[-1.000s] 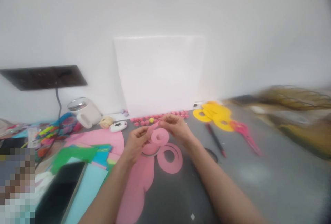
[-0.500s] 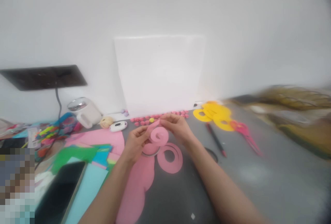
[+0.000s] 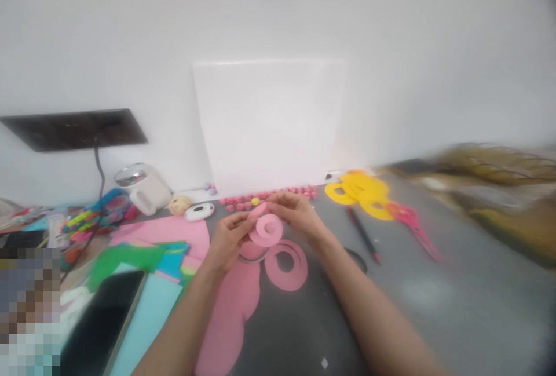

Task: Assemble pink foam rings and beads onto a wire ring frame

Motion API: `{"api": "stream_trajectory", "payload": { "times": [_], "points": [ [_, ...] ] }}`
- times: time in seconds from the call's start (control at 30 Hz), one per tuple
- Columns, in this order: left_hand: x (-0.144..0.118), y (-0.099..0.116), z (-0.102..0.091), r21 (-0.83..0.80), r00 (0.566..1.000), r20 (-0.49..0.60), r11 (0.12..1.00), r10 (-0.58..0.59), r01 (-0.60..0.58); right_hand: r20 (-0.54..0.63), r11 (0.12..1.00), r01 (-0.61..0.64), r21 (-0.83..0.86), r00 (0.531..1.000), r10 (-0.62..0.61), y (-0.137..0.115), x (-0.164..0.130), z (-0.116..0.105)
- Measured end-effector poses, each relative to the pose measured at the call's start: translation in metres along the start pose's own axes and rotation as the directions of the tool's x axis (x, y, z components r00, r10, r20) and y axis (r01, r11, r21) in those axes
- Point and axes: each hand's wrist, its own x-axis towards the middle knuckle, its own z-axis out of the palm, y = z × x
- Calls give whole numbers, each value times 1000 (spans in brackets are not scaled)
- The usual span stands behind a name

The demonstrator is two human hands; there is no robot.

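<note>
Both my hands hold a pink paper spiral above the table, its coil hanging down between them. My left hand is closed, thumb and fingers pinching the strip near the coil. With the fingertips of my right hand, also closed, I grip the outer end of the strip. Just below lies a pink paper ring with a spiral cut in it. A larger pink sheet with a scalloped edge lies under my left wrist. Behind my fingers sit several small pink rolled pieces and a yellow one.
To the right are yellow paper rings, pink scissors and a dark pen. A white board leans on the wall. A phone, coloured sheets, a white device and a whitish appliance occupy the left.
The pink strip has turned slightly between my fingertips, and its hanging coil has shifted a little. Both hands stay in nearly the same place.
</note>
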Motion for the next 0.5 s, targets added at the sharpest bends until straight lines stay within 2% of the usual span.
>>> {"api": "stream_trajectory", "payload": {
  "times": [0.3, 0.5],
  "points": [
    [1, -3, -3, 8, 999, 39, 1000, 16, -17, 37, 999, -3, -43, 999, 4, 3, 0, 0],
    [1, -2, -3, 32, 999, 48, 999, 19, -20, -21, 1000, 18, -3, 1000, -18, 4, 1, 0]
  ]
}}
